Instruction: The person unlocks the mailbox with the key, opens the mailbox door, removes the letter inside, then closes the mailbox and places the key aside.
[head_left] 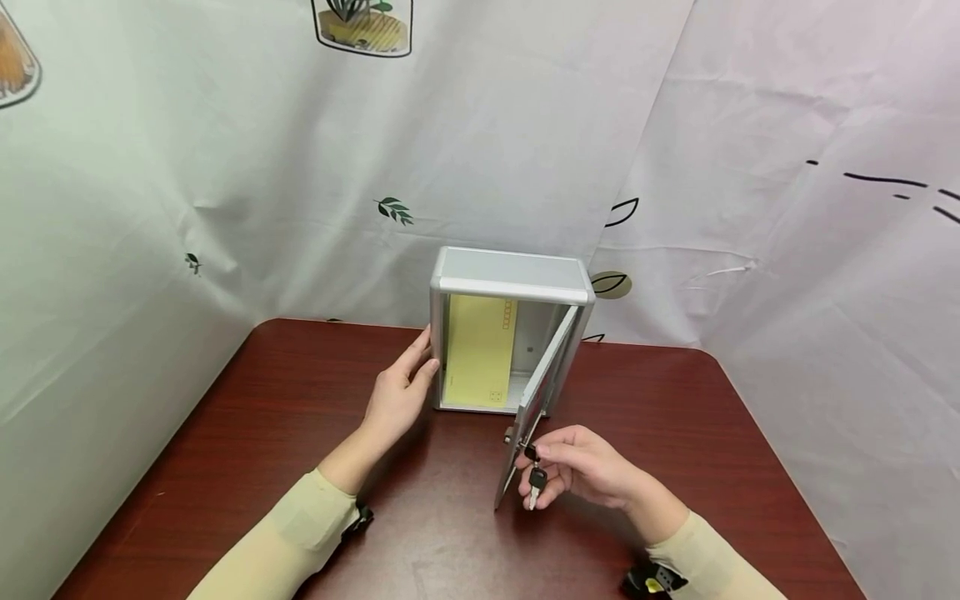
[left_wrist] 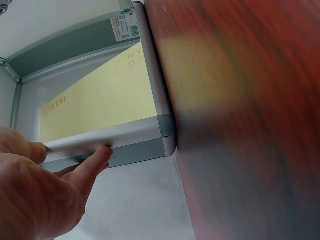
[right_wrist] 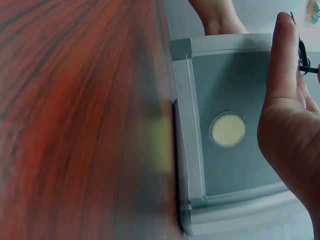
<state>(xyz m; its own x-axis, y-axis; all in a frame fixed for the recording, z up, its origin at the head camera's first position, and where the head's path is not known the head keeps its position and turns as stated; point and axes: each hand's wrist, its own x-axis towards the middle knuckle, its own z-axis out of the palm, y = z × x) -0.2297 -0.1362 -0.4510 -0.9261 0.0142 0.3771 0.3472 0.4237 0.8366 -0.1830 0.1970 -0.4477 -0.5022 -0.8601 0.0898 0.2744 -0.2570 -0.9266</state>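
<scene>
Right grip pinches key, white cloth behind tabletop.

One left hand and one right hand are in view, with two sleeves and two black wristbands. There is one table, one box with one door, one envelope, one label, two keys and two jar prints.
</scene>
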